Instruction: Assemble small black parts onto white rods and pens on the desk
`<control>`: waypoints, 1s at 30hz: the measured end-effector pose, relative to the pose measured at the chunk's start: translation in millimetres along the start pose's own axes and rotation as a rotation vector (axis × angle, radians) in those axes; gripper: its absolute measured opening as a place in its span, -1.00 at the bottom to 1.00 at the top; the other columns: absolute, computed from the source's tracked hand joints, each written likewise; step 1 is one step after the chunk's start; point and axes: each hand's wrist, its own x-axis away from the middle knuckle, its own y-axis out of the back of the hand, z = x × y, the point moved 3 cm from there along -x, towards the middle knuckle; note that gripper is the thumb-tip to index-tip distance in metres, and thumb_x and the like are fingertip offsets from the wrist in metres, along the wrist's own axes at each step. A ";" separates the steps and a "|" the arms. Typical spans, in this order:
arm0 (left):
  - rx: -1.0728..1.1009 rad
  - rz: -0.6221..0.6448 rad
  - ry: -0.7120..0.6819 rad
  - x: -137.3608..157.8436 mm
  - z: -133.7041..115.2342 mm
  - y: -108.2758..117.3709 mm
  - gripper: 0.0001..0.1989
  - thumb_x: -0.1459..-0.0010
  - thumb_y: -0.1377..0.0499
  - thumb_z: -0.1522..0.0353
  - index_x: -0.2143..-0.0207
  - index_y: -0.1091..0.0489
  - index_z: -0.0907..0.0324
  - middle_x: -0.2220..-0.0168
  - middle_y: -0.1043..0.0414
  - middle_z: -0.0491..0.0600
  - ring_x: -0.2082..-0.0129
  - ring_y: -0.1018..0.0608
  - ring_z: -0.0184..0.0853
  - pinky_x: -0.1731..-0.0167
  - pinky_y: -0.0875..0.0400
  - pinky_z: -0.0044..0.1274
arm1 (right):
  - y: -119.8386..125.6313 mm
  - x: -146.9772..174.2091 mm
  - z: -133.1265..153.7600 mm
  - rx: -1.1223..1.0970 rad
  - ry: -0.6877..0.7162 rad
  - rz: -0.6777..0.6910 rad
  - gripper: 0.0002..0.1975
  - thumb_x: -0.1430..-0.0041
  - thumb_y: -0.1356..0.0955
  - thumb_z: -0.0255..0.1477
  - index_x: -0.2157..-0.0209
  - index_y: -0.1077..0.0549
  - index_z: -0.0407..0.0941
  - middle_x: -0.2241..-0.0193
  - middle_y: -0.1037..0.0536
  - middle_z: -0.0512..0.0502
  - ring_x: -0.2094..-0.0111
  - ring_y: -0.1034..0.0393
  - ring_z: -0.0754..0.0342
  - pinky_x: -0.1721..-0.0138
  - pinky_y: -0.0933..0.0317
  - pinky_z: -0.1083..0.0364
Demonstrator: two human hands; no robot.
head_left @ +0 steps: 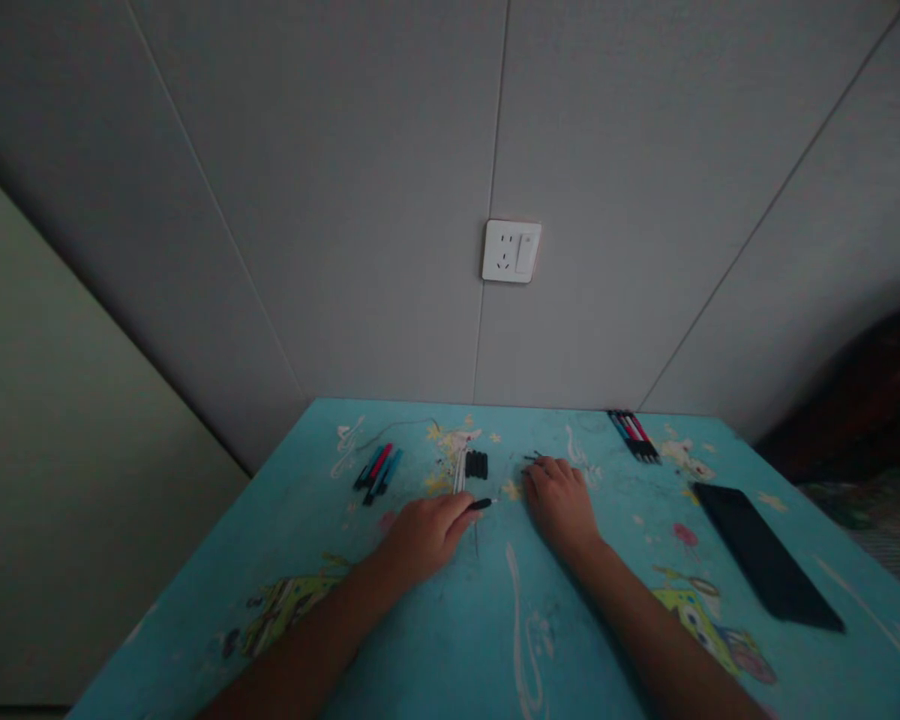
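Observation:
My left hand (pixel 427 530) is closed around a slim pen part with a black grip (pixel 481 504), its pale tip pointing right. My right hand (pixel 559 498) rests on the table with its fingers curled together, beside small thin dark pieces (pixel 532 457) at the fingertips. Whatever it pinches is hidden. Just beyond my left hand lie thin white sticks (pixel 460 470), which look like pen refills, and a row of short black grips (pixel 477 465). Further left is a loose group of pink, blue and dark pen barrels (pixel 379 472).
Several pens (pixel 634 437) in pink, blue and black lie side by side at the back right. A flat black rectangular object (pixel 769 555) lies on the right. The table (pixel 450 640) has a blue cartoon-print cover and meets a grey wall with a white socket (pixel 511 251).

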 end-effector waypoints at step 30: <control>1.074 -0.226 0.280 -0.8 24.9 -3.9 -0.57 -0.27 -0.08 0.13 -0.08 -0.36 0.17 0.44 -0.28 -0.10 0.62 -0.23 -0.51 0.66 -0.04 -0.65 | 16.7 7.9 -53.2 -0.213 -0.136 -0.188 -0.76 -0.30 -0.24 -0.44 0.10 -0.49 -0.09 0.20 -0.58 -0.15 0.13 -0.40 -0.05 0.06 -0.15 0.01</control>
